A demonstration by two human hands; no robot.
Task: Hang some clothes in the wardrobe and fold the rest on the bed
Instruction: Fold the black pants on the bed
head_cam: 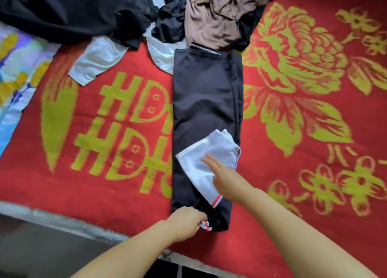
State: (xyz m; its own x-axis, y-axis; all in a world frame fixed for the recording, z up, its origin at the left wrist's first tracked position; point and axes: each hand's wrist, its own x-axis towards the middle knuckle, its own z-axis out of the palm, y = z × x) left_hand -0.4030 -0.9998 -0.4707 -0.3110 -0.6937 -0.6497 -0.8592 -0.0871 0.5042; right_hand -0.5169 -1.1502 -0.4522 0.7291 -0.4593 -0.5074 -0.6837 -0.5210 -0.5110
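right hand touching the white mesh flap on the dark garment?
Touching. Head view: right hand lies flat, straight fingers pressing the white mesh flap onto the folded dark garment.

I see a home bedroom, a bed under a red blanket (100, 185) woven with yellow flowers, loose clothes heaped (211, 20) at the blanket's far edge, a floral sheet (18, 72) showing past its left edge

red blanket (104, 183) on bed; folded dark garment (205, 93); clothes heap (209, 16)
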